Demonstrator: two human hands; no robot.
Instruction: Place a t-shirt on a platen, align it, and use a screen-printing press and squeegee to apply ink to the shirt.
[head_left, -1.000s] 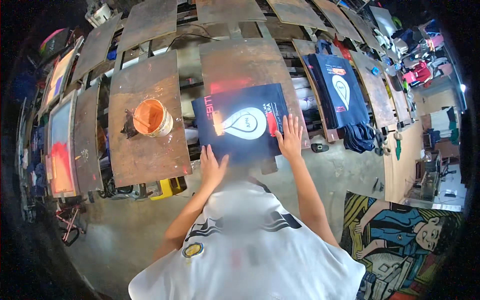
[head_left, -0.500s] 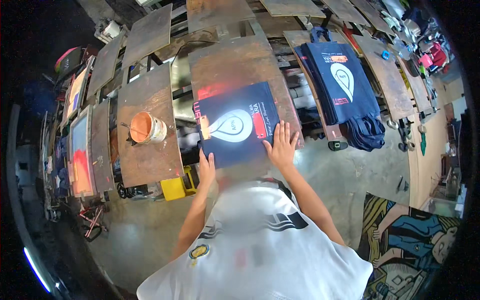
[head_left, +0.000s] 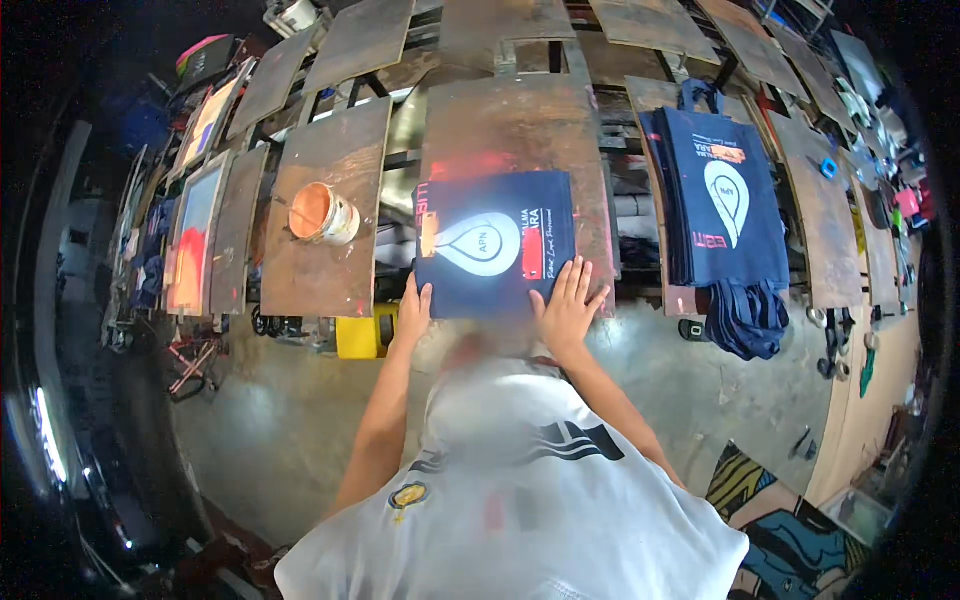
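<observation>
Nearer along the bag's right edge than a second ago lies our right hand (head_left: 568,305), and our left hand (head_left: 413,315) has shifted from the near edge to the left side; the navy bag (head_left: 495,248) now sits straighter on its board.

Closest to us is our white shirt (head_left: 590,510), partly blurred, with a comic-style painted panel (head_left: 790,535) low on the right and the grey floor (head_left: 265,420) around us. We hold the left hand at the bag's near left corner, fingers together and pointing far, thumb apart; we cannot tell whether it pinches the fabric. Our right hand is spread flat at the near right, thumb on the bag, fingers across its edge.

The bag lies flat on the middle board of the bench (head_left: 515,115), its white drop shape pointing left, orange and red patches beside it. We see a yellow plastic item (head_left: 357,338) below, to the left. Farther along the left board stands an orange-stained bucket (head_left: 340,222) with a stick in it; beyond, at far left, is a frame (head_left: 200,215) smeared red. On the right board we have a stack of similar navy bags (head_left: 735,255), handles hanging off its near end. More wooden boards (head_left: 505,20) line the far side.
</observation>
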